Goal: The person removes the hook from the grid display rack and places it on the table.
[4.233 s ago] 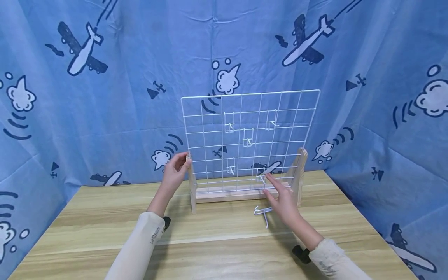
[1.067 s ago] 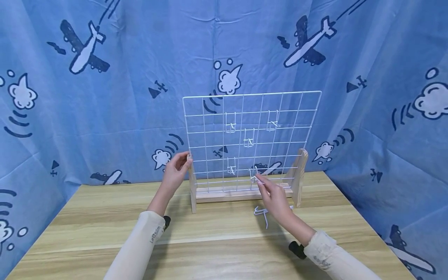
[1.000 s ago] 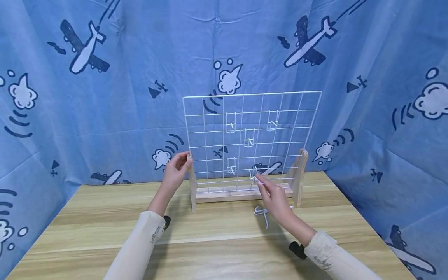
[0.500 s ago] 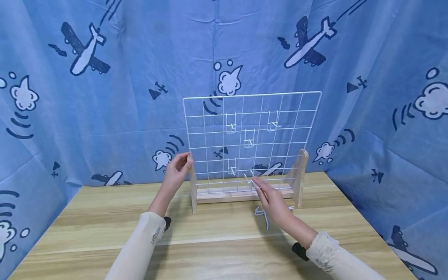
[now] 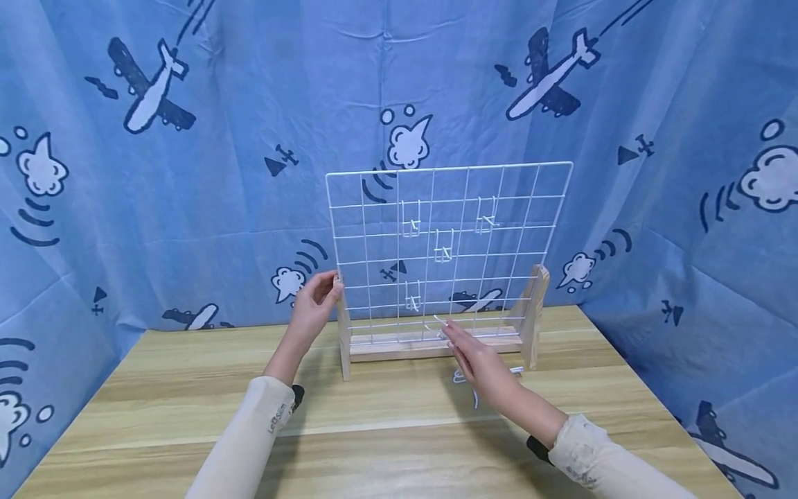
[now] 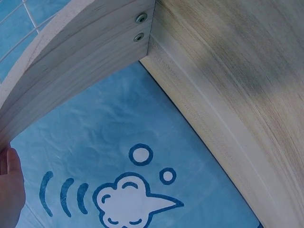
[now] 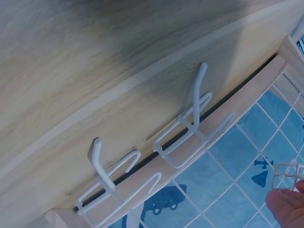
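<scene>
A white wire grid panel [image 5: 449, 168] stands upright in a wooden stand [image 5: 534, 312], with several white wire hooks hung on it, such as an upper left hook [image 5: 411, 225]. My left hand [image 5: 314, 303] grips the top of the stand's left upright; in the left wrist view its fingertips [image 6: 13, 161] lie against the wood. My right hand [image 5: 483, 364] pinches a white wire hook [image 7: 280, 171] low in front of the panel, its prongs tilted up to the left. Two more hooks lie on the table by the stand's base, a left-hand one [image 7: 192, 126] and another [image 7: 111, 190], partly hidden behind my right hand in the head view.
The wood-grain table [image 5: 361, 430] runs beneath everything. Blue curtains [image 5: 249, 104] printed with planes and clouds hang close behind and at both sides. The stand's crossbar [image 5: 386, 352] runs low between its uprights.
My right hand has taken the lower right hook off the grid and moved it left and down, tipping it over. The left hand has stayed on the upright.
</scene>
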Available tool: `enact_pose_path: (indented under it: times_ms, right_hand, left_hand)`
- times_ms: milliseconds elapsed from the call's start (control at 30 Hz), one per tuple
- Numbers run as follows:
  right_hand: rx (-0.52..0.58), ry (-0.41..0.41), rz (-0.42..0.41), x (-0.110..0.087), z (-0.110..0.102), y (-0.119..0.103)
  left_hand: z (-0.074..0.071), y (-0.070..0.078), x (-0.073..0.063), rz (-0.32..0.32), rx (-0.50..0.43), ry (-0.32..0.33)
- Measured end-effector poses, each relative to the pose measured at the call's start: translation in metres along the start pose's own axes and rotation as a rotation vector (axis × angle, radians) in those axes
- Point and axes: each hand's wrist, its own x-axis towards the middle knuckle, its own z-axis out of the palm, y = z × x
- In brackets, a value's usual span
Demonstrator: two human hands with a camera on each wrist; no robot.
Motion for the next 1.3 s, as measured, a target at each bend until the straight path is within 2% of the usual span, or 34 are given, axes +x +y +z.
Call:
enact_pose_path:
  times_ms: [300,600,867,1033,1300]
  right_hand:
    - [-0.069,-0.095,-0.089,-0.005,-0.002,-0.002]
    - [-0.155,-0.125,-0.206,-0.009,0.003,-0.005]
    - [-0.233,-0.238,-0.23,-0.008,0.007,-0.008]
    - [-0.269,-0.321,-0.227,-0.009,0.009,-0.01]
    - [-0.316,-0.396,-0.266,-0.012,0.011,-0.015]
  left_hand:
    - [0.0,0.001,0.0,-0.003,-0.005,-0.002]
    - [0.0,0.0,-0.001,-0.017,-0.005,-0.008]
    - [0.001,0.0,-0.001,0.012,0.003,-0.007]
    - [0.001,0.0,0.001,0.003,-0.002,-0.002]
    - [0.001,0.001,0.0,0.0,0.011,0.005]
